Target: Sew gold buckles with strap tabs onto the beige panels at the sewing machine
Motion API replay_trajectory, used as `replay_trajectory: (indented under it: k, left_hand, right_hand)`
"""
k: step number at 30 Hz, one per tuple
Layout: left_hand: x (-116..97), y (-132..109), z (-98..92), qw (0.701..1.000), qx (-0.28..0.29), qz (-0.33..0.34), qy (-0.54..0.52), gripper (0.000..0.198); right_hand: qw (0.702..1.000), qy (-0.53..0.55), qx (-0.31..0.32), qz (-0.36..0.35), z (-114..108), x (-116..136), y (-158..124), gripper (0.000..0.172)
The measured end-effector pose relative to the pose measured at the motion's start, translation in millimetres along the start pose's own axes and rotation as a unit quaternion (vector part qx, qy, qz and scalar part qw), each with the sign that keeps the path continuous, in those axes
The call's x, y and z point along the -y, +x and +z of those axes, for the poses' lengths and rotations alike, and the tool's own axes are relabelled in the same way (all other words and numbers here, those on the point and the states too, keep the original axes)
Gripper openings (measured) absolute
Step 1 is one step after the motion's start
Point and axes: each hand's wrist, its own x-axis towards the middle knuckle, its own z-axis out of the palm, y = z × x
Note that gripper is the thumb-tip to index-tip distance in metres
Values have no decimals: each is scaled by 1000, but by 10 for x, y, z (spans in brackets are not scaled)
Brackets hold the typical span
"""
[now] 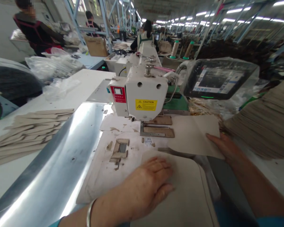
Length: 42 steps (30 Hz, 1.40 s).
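My left hand lies over a beige fabric panel with a rounded corner, its fingers stretched out and slightly blurred. The panel rests in front of the sewing machine, low in the view. At the right, my right hand pinches the edge of another beige fabric piece between thumb and fingers. That piece reaches leftward to the machine's clamp, where its left end meets the brown clamp pads. The white work plate lies beneath, with a small cut-out frame stuck on it.
A control screen wrapped in plastic stands right of the machine head. Stacked beige pieces rise at the far right. More beige strips lie on the left table beside a shiny metal sheet. Other people sit farther back.
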Motion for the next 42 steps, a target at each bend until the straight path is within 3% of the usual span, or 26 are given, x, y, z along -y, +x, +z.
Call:
replay_trajectory:
  k: [3,6,10,14,21,26,30,32,36,38,40,42]
  left_hand:
    - [259,35,-111,996,-42,-60,51,37]
    - [624,-16,-146,989,-19,-98,112,50]
    - [996,-138,-105,986,17,-36,163,56]
    - [1099,-174,-19,980,28,-11,197,47]
    - [1097,-157,80,974,-9,4,226,45]
    - [1117,-154,133,959,-35,17,282,41]
    - [1097,-131,120,956,-18,13,292,40]
    - [1101,-123,114,956,-16,16,293,42]
    - [1167,-112,137,957,-16,23,288,47]
    - [1213,-98,156,959,-25,27,280,49]
    - [1245,-74,167,962,-29,29,271,48]
    - [1257,-46,171,964,-26,24,262,47]
  right_hand:
    - [998,19,65,20,371,19,191,42]
    - [994,3,108,-4,709,53,304,42]
    - [989,-84,114,-41,950,60,382,37]
    - [987,-109,112,-47,1007,60,394,31]
    - [984,-123,102,-77,1016,-26,472,37]
    - [969,-204,90,-109,1019,-60,562,28]
    - [944,-253,63,-200,1020,-119,664,28]
    - [936,-247,35,-249,970,-153,687,35]
    - [899,-235,-19,-370,661,-195,498,57]
    - [854,-276,7,-440,457,-219,275,48]
    - [812,-323,92,-476,298,-269,31,38]
    - [782,-355,177,-480,212,-346,-160,39]
